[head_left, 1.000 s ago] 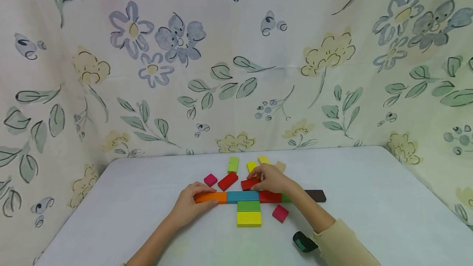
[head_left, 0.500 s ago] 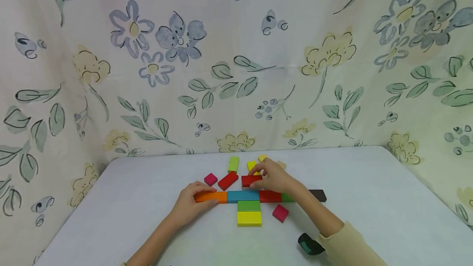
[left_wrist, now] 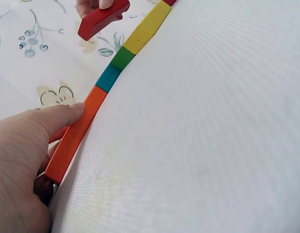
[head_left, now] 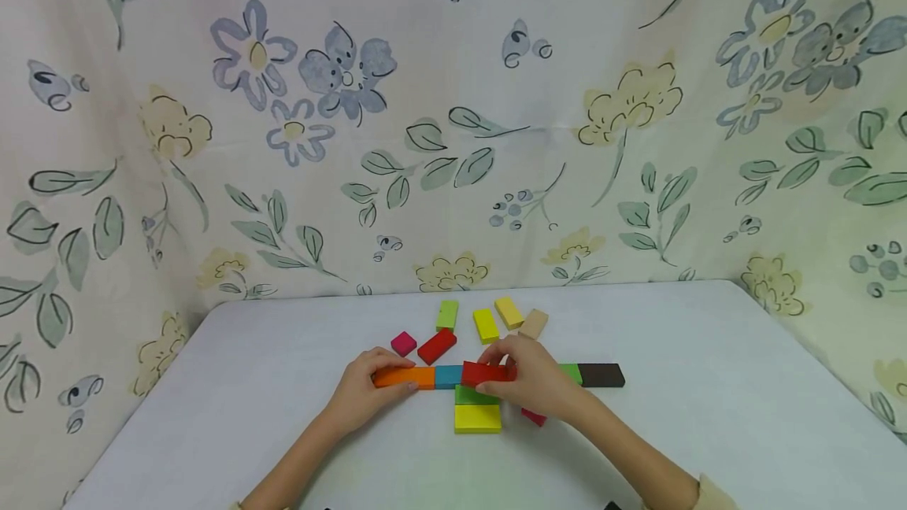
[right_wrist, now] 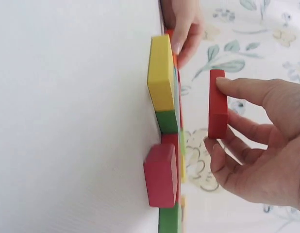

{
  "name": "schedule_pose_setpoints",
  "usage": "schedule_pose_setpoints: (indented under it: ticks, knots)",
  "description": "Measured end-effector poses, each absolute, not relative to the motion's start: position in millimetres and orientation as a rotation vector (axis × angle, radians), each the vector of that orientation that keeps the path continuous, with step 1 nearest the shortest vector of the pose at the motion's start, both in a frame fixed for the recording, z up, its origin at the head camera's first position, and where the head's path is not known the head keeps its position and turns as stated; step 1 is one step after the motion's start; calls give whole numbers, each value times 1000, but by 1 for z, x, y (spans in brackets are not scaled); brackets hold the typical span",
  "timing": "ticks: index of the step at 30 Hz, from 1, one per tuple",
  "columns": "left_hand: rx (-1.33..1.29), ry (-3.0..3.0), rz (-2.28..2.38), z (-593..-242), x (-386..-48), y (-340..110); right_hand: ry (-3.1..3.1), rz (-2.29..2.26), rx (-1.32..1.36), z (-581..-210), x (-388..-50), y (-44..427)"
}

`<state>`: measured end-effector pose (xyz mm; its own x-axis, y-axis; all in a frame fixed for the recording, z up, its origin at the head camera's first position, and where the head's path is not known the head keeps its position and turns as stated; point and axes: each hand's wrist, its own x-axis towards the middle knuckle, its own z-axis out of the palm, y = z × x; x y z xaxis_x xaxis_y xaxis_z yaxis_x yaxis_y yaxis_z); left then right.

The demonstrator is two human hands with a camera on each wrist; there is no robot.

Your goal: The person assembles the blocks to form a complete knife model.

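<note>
My left hand [head_left: 360,393] grips the orange block [head_left: 404,378] at the left end of a row, thumb on the near side and fingers on the far side. Pinched between the right hand's thumb and fingers, a red block [head_left: 484,374] hangs above the row; the right wrist view shows it clear of the surface. Below the right hand [head_left: 536,378] the row's own red block is hidden in the head view. A blue block [head_left: 446,377], a green block [head_left: 570,374] and a dark block [head_left: 602,375] also belong to the row. Nearer lie a green block [head_left: 475,396] and a yellow block [head_left: 477,419].
Behind the row lie a pink cube [head_left: 404,344], another red block [head_left: 437,346], a lime block [head_left: 447,315], two yellow blocks [head_left: 486,326] and a beige block [head_left: 534,324]. A second pink cube [right_wrist: 161,175] sits in front of the row, mostly covered by the right hand in the head view.
The right hand has lifted the red block from behind the row and brought it nearer, over the row. The left hand stays on the orange block.
</note>
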<state>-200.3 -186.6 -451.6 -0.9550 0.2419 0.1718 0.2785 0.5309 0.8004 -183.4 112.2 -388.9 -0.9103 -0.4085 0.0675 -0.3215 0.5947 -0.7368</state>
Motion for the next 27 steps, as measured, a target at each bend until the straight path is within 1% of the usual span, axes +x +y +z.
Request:
schedule_pose_setpoints:
  ticks: [4, 8, 10, 13, 14, 17, 20, 21, 23, 27]
  knots:
    - [-449, -2718, -1436, -451, -200, -186, 2692, -1230, -592, -387, -168, 108]
    - [-450, -2721, -1431, -452, -201, -186, 2658, -1236, -633, -390, -160, 108]
    - [-449, -2726, -1430, -452, -201, -186, 2645, -1240, -693, -404, -162, 111]
    - [-451, -2732, -1426, -452, -202, -187, 2615, -1232, -740, -443, -178, 118]
    - [-451, -2735, -1423, -452, -202, -187, 2607, -1234, -754, -446, -178, 118]
    - [-447, -2739, -1421, -453, -202, -186, 2580, -1231, -763, -471, -188, 120]
    - [-443, -2739, -1435, -453, -202, -187, 2558, -1240, -790, -471, -184, 119]
    - [-442, -2738, -1441, -452, -202, -187, 2552, -1240, -793, -479, -188, 120]
    - [-439, -2737, -1447, -451, -201, -187, 2541, -1240, -793, -479, -187, 119]
    - [-422, -2740, -1442, -450, -200, -186, 2506, -1245, -757, -467, -179, 116]
